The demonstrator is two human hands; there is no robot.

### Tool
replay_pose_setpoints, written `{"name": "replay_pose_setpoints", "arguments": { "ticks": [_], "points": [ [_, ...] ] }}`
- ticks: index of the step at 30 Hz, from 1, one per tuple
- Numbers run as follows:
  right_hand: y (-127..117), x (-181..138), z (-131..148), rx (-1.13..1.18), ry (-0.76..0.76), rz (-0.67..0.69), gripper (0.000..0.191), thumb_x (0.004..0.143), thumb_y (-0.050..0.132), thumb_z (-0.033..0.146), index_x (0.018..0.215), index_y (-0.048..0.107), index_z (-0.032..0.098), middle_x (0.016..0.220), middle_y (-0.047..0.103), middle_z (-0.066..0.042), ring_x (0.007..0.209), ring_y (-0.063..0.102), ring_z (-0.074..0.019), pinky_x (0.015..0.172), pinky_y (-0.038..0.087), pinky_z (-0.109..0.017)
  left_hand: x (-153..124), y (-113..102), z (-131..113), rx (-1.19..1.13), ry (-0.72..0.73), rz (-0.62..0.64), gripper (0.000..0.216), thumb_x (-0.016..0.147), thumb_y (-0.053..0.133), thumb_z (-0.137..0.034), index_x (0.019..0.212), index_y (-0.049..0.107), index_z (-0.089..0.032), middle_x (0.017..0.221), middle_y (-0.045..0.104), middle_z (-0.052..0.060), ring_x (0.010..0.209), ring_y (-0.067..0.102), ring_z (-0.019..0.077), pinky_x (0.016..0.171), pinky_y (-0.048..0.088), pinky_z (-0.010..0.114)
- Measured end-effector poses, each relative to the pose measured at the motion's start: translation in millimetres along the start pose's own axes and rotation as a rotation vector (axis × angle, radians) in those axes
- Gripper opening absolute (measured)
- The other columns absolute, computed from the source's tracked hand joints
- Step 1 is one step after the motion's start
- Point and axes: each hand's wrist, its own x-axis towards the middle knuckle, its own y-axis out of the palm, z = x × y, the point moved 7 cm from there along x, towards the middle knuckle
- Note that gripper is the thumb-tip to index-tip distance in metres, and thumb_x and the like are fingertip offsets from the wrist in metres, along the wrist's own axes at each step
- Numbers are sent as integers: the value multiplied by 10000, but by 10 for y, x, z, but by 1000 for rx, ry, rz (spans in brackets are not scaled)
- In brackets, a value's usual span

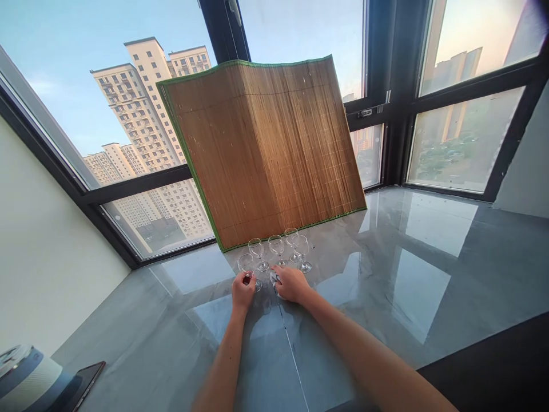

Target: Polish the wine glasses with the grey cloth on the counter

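Note:
My left hand is closed around a small stemmed glass, whose bowl shows above the fingers and whose foot shows to their right. A white crumpled cloth is gripped in my right hand, a short way to the right of that glass. Several more clear stemmed glasses stand upright just beyond my hands. Among them are a glass behind the held one, a middle glass, and a glass at the right of the group.
A brown slatted mat with green edging leans against the dark-framed windows behind the glasses. The glossy grey stone surface reflects the window light. At lower left are a blue-and-white lidded cup and a phone. Tall buildings show outside.

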Motion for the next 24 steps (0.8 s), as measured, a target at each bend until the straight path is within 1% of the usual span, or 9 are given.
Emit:
{"name": "replay_pose_setpoints", "arguments": {
  "ticks": [4,11,16,20,22,24],
  "points": [
    [-6,-52,18,-10,16,-5,481,846,500,217,1325,548,235,1149,708,-89,966,687,-248,779,442,-310,5,-10,6,-1,6,1,249,714,604,-403,787,702,-186,710,701,39,684,645,198,685,487,306],
    [-18,-199,70,-17,26,0,526,868,504,223,1393,486,243,1240,671,-98,1044,665,-242,841,447,-317,14,9,23,-71,-9,35,283,706,621,-430,801,701,-175,727,711,48,676,643,191,670,499,298],
    [-41,-222,57,12,39,6,513,860,515,214,1373,511,230,1241,670,-100,1042,666,-239,844,450,-309,15,26,3,-104,-18,49,308,677,652,-445,815,703,-175,737,716,49,669,641,191,669,506,303],
    [-81,-224,78,73,30,-22,522,834,543,207,1355,532,235,1229,675,-93,1021,668,-239,848,450,-303,22,21,-11,-99,1,41,300,686,637,-440,812,703,-175,730,711,48,665,641,191,655,507,302],
    [-119,-227,93,118,25,-60,590,814,546,191,1399,482,239,1288,645,-87,1030,658,-233,855,450,-294,28,20,-22,-85,20,35,280,689,630,-432,789,691,-178,739,708,52,672,641,193,658,507,305],
    [-166,-226,104,165,23,-110,662,807,528,167,1453,395,234,1342,607,-84,1059,638,-222,875,449,-286,27,17,-40,-62,39,22,245,697,616,-416,765,669,-186,749,697,50,680,635,193,668,502,309]
  ]
}}
